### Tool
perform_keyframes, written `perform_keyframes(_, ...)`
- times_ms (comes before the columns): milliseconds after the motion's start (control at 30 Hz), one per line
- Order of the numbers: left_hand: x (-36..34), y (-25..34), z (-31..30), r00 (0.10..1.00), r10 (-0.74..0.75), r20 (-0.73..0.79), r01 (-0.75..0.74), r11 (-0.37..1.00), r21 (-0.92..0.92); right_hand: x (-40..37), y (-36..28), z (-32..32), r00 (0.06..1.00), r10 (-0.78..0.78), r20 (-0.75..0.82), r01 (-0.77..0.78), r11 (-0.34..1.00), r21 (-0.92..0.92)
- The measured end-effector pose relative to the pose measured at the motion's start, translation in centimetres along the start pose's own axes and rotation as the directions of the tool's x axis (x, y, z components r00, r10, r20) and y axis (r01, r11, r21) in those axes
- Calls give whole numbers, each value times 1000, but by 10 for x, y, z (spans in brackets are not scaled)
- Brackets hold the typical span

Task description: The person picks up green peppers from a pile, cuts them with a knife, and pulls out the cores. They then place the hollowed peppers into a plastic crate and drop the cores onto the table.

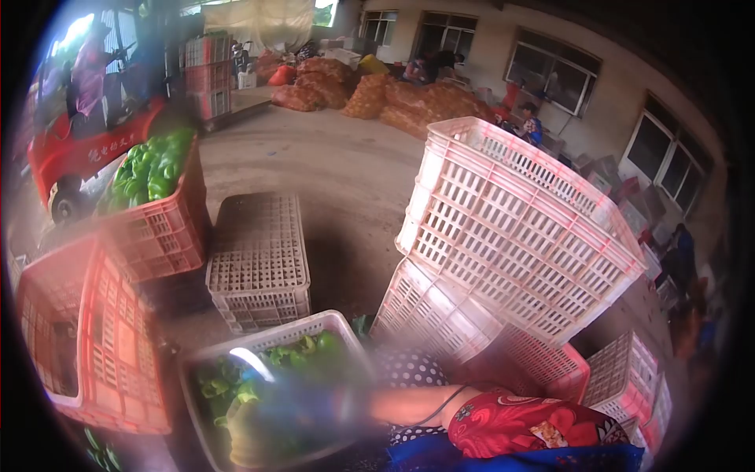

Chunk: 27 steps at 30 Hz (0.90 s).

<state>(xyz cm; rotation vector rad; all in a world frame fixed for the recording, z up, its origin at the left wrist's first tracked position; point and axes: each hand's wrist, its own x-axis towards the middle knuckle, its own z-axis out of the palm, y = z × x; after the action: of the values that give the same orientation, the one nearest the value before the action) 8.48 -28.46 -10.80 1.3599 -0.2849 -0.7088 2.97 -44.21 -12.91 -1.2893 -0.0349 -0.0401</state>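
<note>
From the lower right a bare forearm below a red patterned sleeve (519, 425) reaches left. It ends in my right hand (248, 433), in a yellowish glove with a blue blur at the wrist. The hand is down in a pale plastic crate (346, 326) of green peppers (299, 354). Blur hides its fingers, so whether it grips a pepper does not show. A bright curved white streak (252, 364) crosses the peppers; I cannot make out what it is. My left hand is out of view.
An orange crate (126, 346) stands left, before another heaped with peppers (149, 169). A lidded-looking crate (259, 248) sits ahead. Tall stacked crates (519, 228) rise close on the right. Farther off are a red vehicle (94, 149), filled sacks (432, 106) and people.
</note>
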Motion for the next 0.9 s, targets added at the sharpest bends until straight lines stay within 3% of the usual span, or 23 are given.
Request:
perform_keyframes(33, 6, -14, -9, 993, 112, 45, -119, 976, 182, 1, -1, 1, 1000, -23, 12, 23, 1000, 6)
perform_keyframes(100, 18, -42, -26, 934, 332, 132, -351, 785, 510, 3, 0, -2, 993, -116, 18, 117, 977, -180)
perform_keyframes(133, 15, -20, -22, 986, 129, 106, -150, 962, 229, 3, 0, -3, 987, -159, 25, 160, 949, -271)
perform_keyframes(167, 13, -9, -19, 986, -82, 143, 93, 993, -72, 2, -7, -3, 979, -200, 35, 199, 911, -360)
perform_keyframes(267, 10, 4, -16, 976, -195, 95, 200, 979, -46, -17, -89, 12, 977, 205, 57, -132, 792, -597)
perform_keyframes(333, 4, 18, -3, 960, -281, 25, 282, 958, -53, -19, -69, 12, 993, 116, 2, -84, 736, -671)
perform_keyframes(400, -3, 16, 22, 970, -122, -211, 159, 973, 167, -22, -51, 11, 999, -41, -29, 6, 682, -731)
perform_keyframes(467, -3, 13, 25, 984, -33, -173, 50, 994, 94, -13, -17, 2, 970, -240, 30, 199, 723, -661)
perform_keyframes(500, 0, 12, 16, 999, -15, -37, 11, 994, -107, 4, 14, -9, 939, -335, 76, 320, 773, -548)
perform_keyframes(533, 0, 10, 11, 995, 27, 95, 3, 952, -305, 6, 16, -8, 939, -340, 57, 332, 848, -413)
perform_keyframes(567, -1, 7, 11, 997, 39, 73, -14, 950, -311, 8, 17, -8, 938, -346, 39, 343, 900, -268)
perform_keyframes(633, 1, 1, 12, 997, 70, 20, -60, 944, -326, 3, 19, -6, 990, -142, -27, 143, 987, 73)
perform_keyframes(667, 3, 4, 16, 996, 76, 41, -55, 928, -368, 0, 13, -3, 999, -32, -31, 39, 968, 247)
perform_keyframes(733, 12, -9, 19, 950, 286, -122, -285, 958, 25, -6, -7, -5, 989, 146, -9, -137, 944, 299)
perform_keyframes(767, 5, -4, 17, 978, 208, -27, -208, 944, -258, -8, -11, -6, 972, 235, 6, -224, 920, 323)
perform_keyframes(800, -4, 19, 24, 990, 128, 68, -76, 860, -505, -3, 1, -3, 984, 171, -38, -145, 915, 377)
perform_keyframes(867, 0, 22, 21, 958, 259, 125, -201, 913, -354, -25, -65, 7, 983, 179, -37, -157, 930, 332)
perform_keyframes(900, 0, 18, 12, 938, 309, 153, -262, 927, -269, -18, -43, 6, 984, 165, -70, -137, 946, 293)
